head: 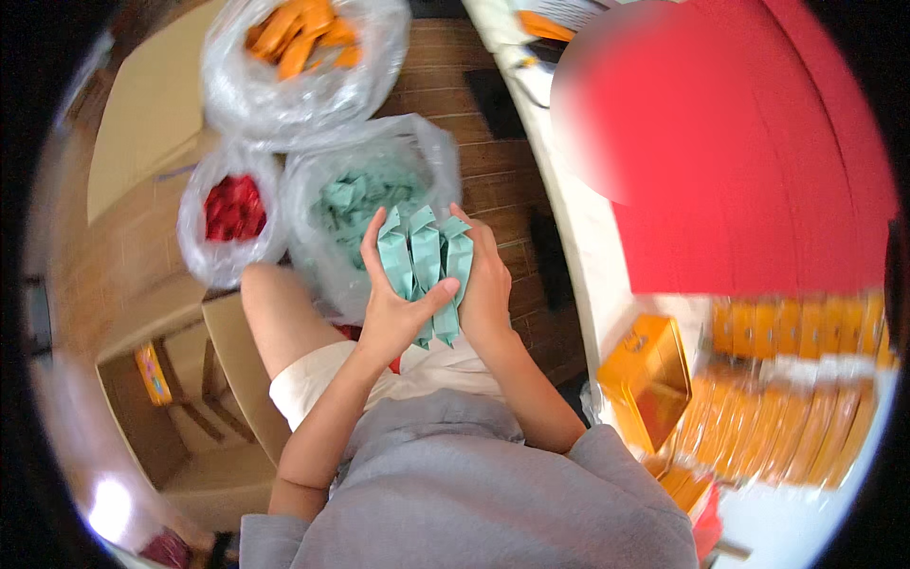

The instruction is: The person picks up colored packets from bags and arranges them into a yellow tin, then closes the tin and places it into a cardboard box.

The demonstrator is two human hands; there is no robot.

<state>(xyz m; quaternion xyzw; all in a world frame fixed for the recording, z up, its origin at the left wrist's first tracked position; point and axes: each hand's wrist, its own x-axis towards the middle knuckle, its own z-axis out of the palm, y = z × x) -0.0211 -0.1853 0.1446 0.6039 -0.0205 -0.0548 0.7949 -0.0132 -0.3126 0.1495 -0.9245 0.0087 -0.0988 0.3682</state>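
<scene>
Pressed side by side between my two hands are several mint-green foil packets [426, 256] with crimped ends. My left hand [391, 306] grips them from the left, its thumb lying across their front. Along the right side, my right hand [487, 281] cups the same bundle. Just beyond my hands, a clear plastic bag [441, 153] on the floor holds a heap of loose mint-green packets [362, 192]. The lower ends of the held packets hang above my lap.
A bag of orange packets [302, 35] and a bag of red packets [234, 208] stand at the left. An open cardboard box [242, 370] is by my leg. On the right-hand table [576, 199] are red sheets [725, 156], an open gold tin [647, 377] and wrapped orange packages [782, 427].
</scene>
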